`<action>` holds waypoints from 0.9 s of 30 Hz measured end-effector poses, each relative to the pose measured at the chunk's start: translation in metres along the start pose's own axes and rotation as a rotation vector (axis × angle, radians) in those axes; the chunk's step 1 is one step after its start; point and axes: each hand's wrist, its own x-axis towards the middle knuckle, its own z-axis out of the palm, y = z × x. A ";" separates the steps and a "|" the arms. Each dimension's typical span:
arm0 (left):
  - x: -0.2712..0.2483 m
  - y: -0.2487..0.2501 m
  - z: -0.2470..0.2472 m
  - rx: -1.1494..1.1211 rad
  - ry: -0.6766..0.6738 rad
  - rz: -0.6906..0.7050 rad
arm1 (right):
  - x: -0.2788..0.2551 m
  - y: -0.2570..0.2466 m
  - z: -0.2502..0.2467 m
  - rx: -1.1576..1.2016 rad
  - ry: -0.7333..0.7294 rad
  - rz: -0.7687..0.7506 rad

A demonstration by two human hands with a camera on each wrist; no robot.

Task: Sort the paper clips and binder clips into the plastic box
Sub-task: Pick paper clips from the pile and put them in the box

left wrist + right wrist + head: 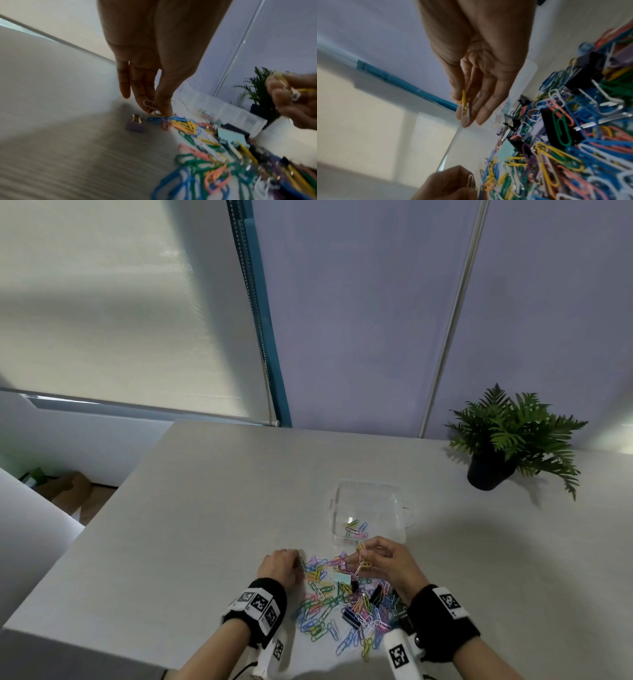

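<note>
Right hand (390,563) pinching yellow paper clips (361,559), left hand (279,568) at clip pile (342,607), plastic box (370,501) beyond

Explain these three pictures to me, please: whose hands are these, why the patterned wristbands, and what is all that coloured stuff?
There is no machine here, only a person's two bare hands. The patterned wristbands belong to the recording gear. The wide picture comes from a camera worn on the head; the other two come from cameras on each wrist, looking along the hand. On the grey table lies a heap of coloured paper clips mixed with binder clips. Behind it stands an open, clear plastic box with a few clips already inside, and a potted plant to the right. The left hand pinches white paper clips at the heap's edge. The right hand holds yellow paper clips above the heap, near the box.
</note>
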 end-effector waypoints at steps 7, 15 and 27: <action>-0.001 -0.022 -0.015 -0.519 0.032 -0.036 | 0.023 -0.018 -0.010 0.044 0.010 0.105; 0.009 -0.011 -0.047 -0.836 -0.033 0.071 | 0.069 -0.040 -0.006 -0.801 0.116 -0.071; 0.071 0.076 -0.077 -0.514 0.024 0.196 | 0.005 0.030 0.056 -1.687 -0.635 -0.484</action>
